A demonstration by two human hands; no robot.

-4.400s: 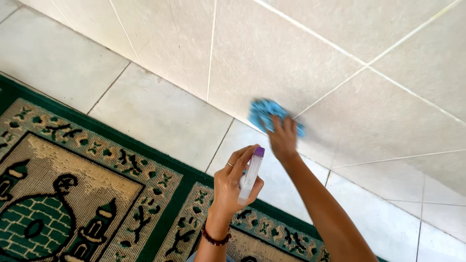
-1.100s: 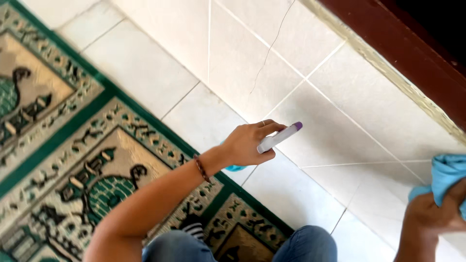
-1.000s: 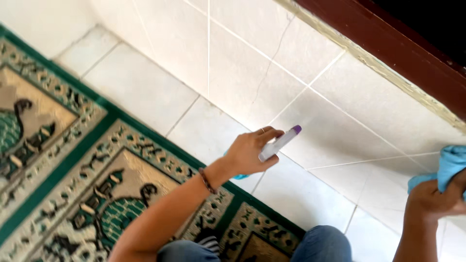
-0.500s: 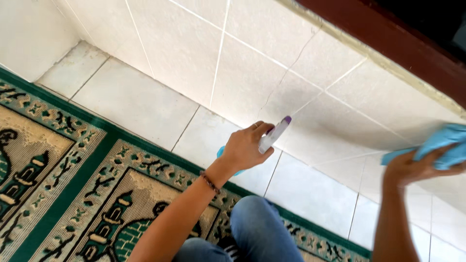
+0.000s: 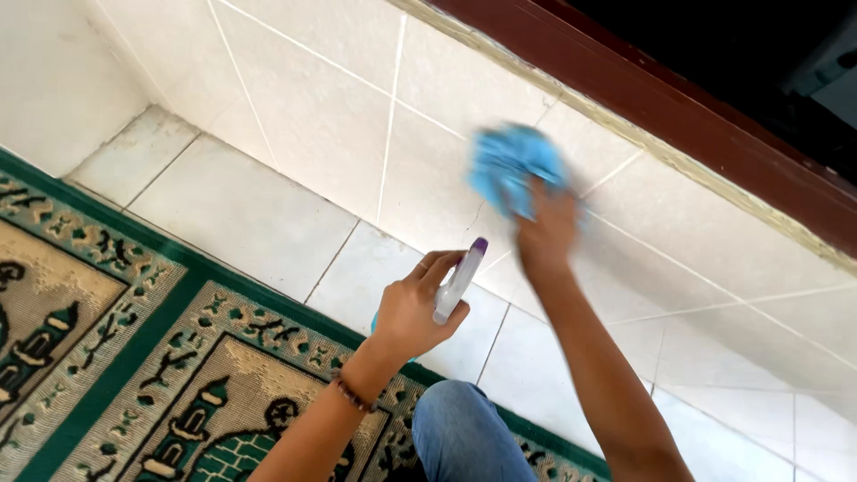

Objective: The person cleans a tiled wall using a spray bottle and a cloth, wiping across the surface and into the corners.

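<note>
I observe the right hand [image 5: 546,234] pressing a blue cloth [image 5: 511,165] flat against the tiled wall [image 5: 303,107], fingers spread on it, while the left hand [image 5: 418,308] fingers grip a spray bottle [image 5: 459,281] above the floor tiles [image 5: 241,210].

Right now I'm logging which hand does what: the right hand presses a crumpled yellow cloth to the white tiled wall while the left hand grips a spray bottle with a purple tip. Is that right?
Not quite: the crumpled cloth under the right hand is blue, not yellow, as the head view shows. The rest stands: it is pressed to the white tiled wall, and the left hand grips the purple-tipped spray bottle.
</note>
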